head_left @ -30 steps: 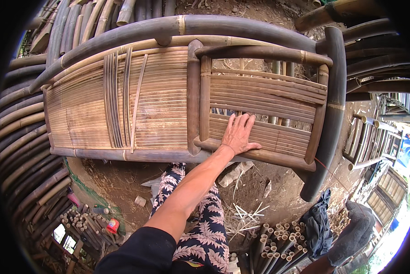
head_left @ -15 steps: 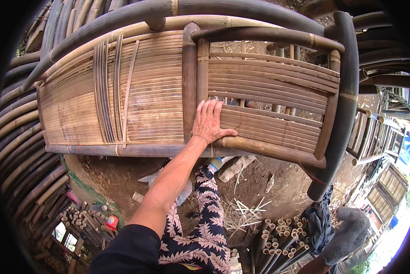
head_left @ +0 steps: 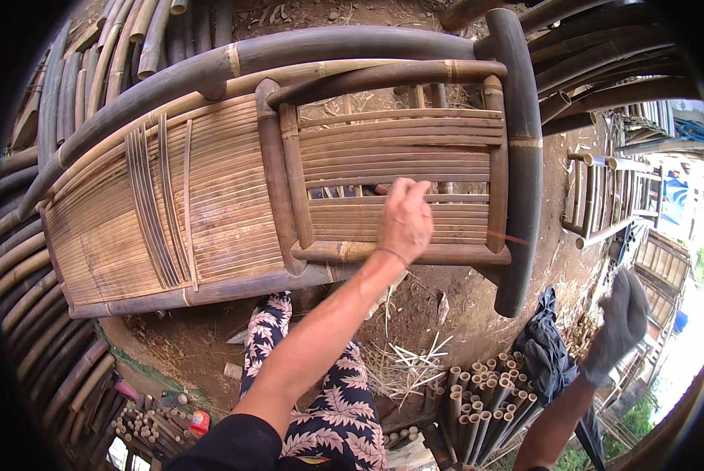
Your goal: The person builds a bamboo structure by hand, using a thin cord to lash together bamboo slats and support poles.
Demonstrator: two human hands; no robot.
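A long bamboo bench frame with dark round poles lies across the view. Its right end holds a smaller panel of split bamboo slats with gaps between some slats. My left hand, bare, is over this panel's near slats, its fingers bent and pressed together; whatever they may pinch is too small to see. A thin reddish strand shows at the panel's right end, by the thick dark end pole. Off to the right, away from the bench, my right hand wears a grey glove and is smeared by motion.
Loose dark and pale strips lie across the larger slatted panel. Upright cut bamboo tubes and a dark cloth stand at the near right. Stacked poles line the left. Pale shavings litter the dirt floor.
My left hand has come off the panel's corner post, shifted right over the slats, and its fingers have closed. My gloved right hand has risen. The bench sits further left in view.
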